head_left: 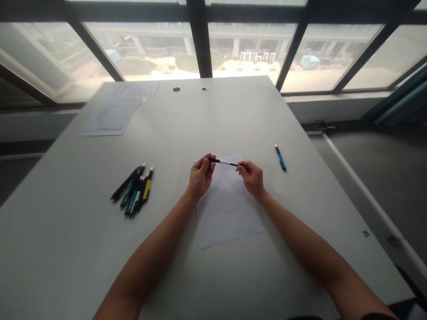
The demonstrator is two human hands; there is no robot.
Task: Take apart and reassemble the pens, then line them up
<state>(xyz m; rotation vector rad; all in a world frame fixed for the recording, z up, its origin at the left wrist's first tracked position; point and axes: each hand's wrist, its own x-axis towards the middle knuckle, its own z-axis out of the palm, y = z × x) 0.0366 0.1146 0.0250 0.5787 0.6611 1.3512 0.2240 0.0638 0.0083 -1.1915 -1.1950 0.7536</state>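
Observation:
Between my two hands a black and white pen (227, 162) is held nearly level, above the far part of a white sheet of paper (228, 213). Fingers of my left hand (201, 175) pinch its black end. My right hand (251, 177) is closed around the other end, by the dark tip. The paper lies flat on the table, partly hidden by my hands. To the left of it rests a bunch of pens (135, 191), black with green, white and yellow parts. A blue and black pen (280, 158) lies alone on the right.
The white table (213, 120) reaches to a row of windows (250, 53). More papers (111, 113) lie at its far left corner. Two round holes, one a cable hole (176, 89), sit near the back edge. A small dark mark (366, 234) shows near the right edge.

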